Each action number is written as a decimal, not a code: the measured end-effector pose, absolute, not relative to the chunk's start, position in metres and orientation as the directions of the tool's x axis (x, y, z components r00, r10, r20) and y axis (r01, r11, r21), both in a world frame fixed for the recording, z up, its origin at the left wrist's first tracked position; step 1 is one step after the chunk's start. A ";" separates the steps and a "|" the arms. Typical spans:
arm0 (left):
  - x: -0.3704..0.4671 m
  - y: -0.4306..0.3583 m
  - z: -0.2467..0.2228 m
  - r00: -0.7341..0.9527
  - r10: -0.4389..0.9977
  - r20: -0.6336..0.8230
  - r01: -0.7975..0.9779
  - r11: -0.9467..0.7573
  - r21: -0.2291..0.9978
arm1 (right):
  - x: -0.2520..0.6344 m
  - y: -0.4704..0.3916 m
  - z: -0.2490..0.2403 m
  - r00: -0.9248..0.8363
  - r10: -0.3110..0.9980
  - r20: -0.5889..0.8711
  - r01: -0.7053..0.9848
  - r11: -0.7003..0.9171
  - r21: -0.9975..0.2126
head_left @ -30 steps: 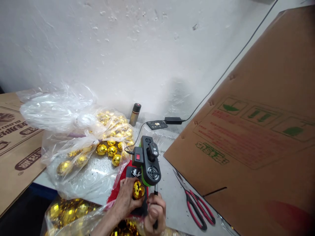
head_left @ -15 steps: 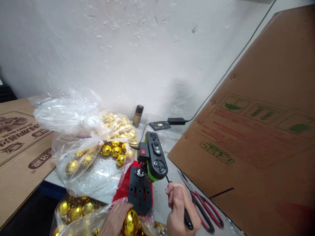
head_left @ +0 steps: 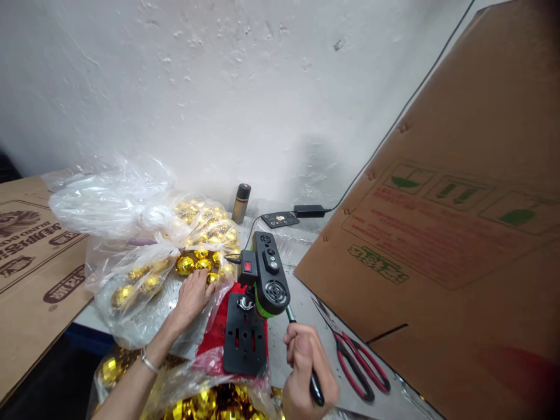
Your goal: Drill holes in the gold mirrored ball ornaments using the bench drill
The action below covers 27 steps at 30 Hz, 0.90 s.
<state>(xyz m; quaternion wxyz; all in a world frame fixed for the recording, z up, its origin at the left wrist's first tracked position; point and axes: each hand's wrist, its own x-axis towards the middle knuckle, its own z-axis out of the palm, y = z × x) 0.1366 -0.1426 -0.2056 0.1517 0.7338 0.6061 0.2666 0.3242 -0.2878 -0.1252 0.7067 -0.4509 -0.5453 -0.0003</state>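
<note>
My left hand (head_left: pixel 192 293) reaches into the mouth of a clear plastic bag of gold mirrored balls (head_left: pixel 203 224), its fingers touching the nearest balls; whether it grips one is hidden. My right hand (head_left: pixel 308 373) is wrapped round the black-handled lever (head_left: pixel 315 389) of a small black and green press (head_left: pixel 272 274). Under the press head lies its slotted black base plate (head_left: pixel 245 338), bare on top, over a red cloth (head_left: pixel 210 350). More gold balls (head_left: pixel 203 403) lie in plastic at the bottom edge.
Red-handled scissors (head_left: pixel 363 367) lie right of my right hand. A large cardboard box (head_left: pixel 437 233) leans at the right, and another carton (head_left: pixel 39 262) is at the left. A spray can (head_left: pixel 241 203), a black adapter (head_left: pixel 309 211) and its cable are by the wall.
My left hand has moved up from the bottom edge, away from a large gold ball, to the balls in the bag. My right hand still holds the lever. The view has shifted slightly.
</note>
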 end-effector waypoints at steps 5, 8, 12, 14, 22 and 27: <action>0.152 -0.122 -0.211 0.144 0.985 0.094 0.754 -0.171 0.635 | 0.326 -0.288 -0.126 0.381 0.495 0.780 0.496 0.603 -0.625; 0.151 -0.132 -0.207 0.054 0.998 0.043 0.694 -0.069 0.716 | 0.327 -0.289 -0.121 0.374 0.515 0.771 0.478 0.605 -0.637; 0.145 -0.168 -0.197 -0.059 0.997 -0.051 0.398 0.070 0.915 | 0.327 -0.289 -0.107 0.379 0.554 0.741 0.444 0.594 -0.671; 0.149 -0.194 -0.196 -0.058 0.984 -0.171 -0.020 0.170 0.985 | 0.327 -0.289 -0.101 0.384 0.563 0.732 0.435 0.589 -0.681; 0.187 -0.242 -0.238 -0.006 0.985 -0.174 -0.082 0.173 0.982 | 0.331 -0.290 -0.094 0.328 0.596 0.733 0.448 0.584 -0.676; 0.188 -0.239 -0.263 0.036 0.997 0.064 0.295 -0.072 0.953 | 0.334 -0.295 -0.102 0.287 0.624 0.727 0.455 0.579 -0.677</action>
